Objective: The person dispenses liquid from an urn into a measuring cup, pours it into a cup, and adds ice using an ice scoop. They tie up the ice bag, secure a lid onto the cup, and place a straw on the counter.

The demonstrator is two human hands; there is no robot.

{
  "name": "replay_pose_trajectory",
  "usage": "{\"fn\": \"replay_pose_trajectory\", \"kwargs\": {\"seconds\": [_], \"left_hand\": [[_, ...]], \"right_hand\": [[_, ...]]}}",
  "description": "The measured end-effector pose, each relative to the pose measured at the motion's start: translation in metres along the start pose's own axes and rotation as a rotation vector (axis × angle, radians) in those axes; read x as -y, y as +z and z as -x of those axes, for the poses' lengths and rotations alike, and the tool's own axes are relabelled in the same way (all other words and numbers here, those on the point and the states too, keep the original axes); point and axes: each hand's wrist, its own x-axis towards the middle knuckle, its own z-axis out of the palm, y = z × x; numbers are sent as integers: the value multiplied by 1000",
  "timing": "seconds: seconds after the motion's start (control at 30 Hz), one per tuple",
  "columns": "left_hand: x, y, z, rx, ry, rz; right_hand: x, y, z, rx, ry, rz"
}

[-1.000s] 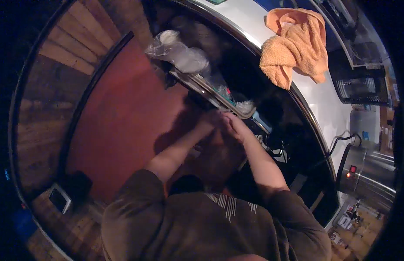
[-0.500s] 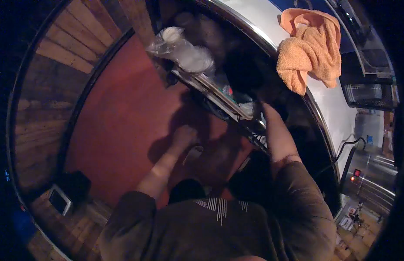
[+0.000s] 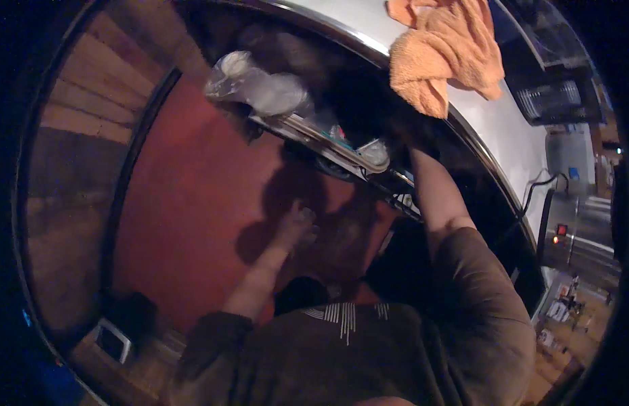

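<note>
My left hand (image 3: 299,223) hangs over the red floor (image 3: 186,196), dim and slightly blurred. Its fingers look loosely apart, with nothing visible in them. My right arm reaches into the dark space below the counter edge, beside a shelf or drawer (image 3: 314,139) with a pale rim. Deep shadow hides the fingers of my right hand (image 3: 417,145), so whether they hold anything cannot be seen. Clear plastic bags or wrapping (image 3: 277,95) with pale contents lie at the shelf's far end. Another crumpled clear plastic piece (image 3: 374,154) sits at its near end, close to my right hand.
An orange towel (image 3: 443,54) drapes over the white counter (image 3: 477,115) and its shiny edge. Metal equipment (image 3: 582,230) with a lit red switch stands at the right, a black cable near it. Wooden planks (image 3: 71,176) line the left side.
The view has shifted, so the towel and counter sit further left and higher. My right hand remains in the dark space under the counter; my left hand stays low over the floor.
</note>
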Motion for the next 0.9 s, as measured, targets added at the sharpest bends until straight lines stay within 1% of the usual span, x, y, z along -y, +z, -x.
{"fn": "replay_pose_trajectory", "kwargs": {"seconds": [0.03,0.1,0.17,0.2,0.27,0.3,0.33,0.37,0.4,0.43,0.47,0.5,0.53,0.57,0.6,0.63,0.67,0.7,0.77,0.83,0.9], "left_hand": [[-41,-7,14,115,-74,82],[-58,-9,18,273,92,-263],[-38,-8,13,322,592,-1100],[-33,-7,14,348,578,-1096],[-35,-8,20,388,540,-1084],[-28,-7,24,336,430,-876],[-16,-4,27,283,319,-669],[-10,-3,29,228,212,-462],[-29,-4,32,291,107,-578],[-68,-7,37,355,1,-692],[-68,-6,39,326,13,-695],[-69,-5,41,297,24,-698],[-31,-3,39,174,150,-586],[-4,-2,39,114,228,-559],[23,0,38,55,307,-535],[42,1,40,60,338,-600],[46,0,43,63,359,-615],[51,-1,46,66,379,-629],[41,2,57,78,400,-560],[23,4,66,107,373,-401],[18,18,71,29,488,-356]], "right_hand": [[-3,0,2,0,-2,-14],[-8,-3,7,-3,-8,-52],[-13,-1,20,-22,-23,-149],[-14,1,27,-41,-39,-212],[-17,9,61,-141,-64,-522],[-16,13,83,-190,-80,-691],[-15,17,114,-114,-8,-873],[-2,20,146,-76,16,-1212],[8,25,174,-37,42,-1549],[2,36,192,82,130,-1536],[-6,49,204,198,218,-1519],[-14,67,213,266,172,-1541],[-20,87,220,334,124,-1563],[-23,98,224,404,73,-1584],[-21,102,228,368,90,-1520],[-19,105,232,334,108,-1457],[-18,108,235,300,127,-1393],[-23,113,227,320,110,-1439],[-40,121,193,348,83,-1534],[-39,106,167,175,-56,-1436],[-36,84,141,419,231,-2137]]}}
